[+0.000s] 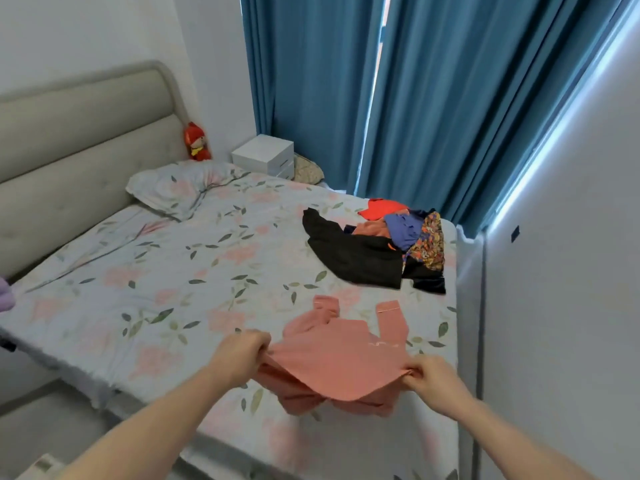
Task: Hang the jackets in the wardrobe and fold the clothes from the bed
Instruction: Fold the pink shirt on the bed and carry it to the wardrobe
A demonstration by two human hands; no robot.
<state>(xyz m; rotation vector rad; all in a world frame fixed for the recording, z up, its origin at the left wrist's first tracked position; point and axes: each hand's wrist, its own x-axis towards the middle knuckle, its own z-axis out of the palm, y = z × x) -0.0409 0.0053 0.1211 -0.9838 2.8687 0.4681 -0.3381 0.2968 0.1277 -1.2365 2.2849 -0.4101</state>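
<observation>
Floral bed (180,271), blue curtains (381,98), both hands (242,355) gripping pink top (339,362)

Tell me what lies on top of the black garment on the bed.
A blue garment and a floral patterned one overlap the black garment at its right edge. What lies beneath the pile is covered.

Salmon-pink top (341,358) on a pale blue bed sheet (173,271) printed with pink flowers and green leaves. Behind it, a black garment (356,256), a blue one (403,228), an orange-red one (382,206), a multicoloured floral one (429,244). Teal curtains (433,98), beige headboard (69,140), white nightstand (263,154).
</observation>
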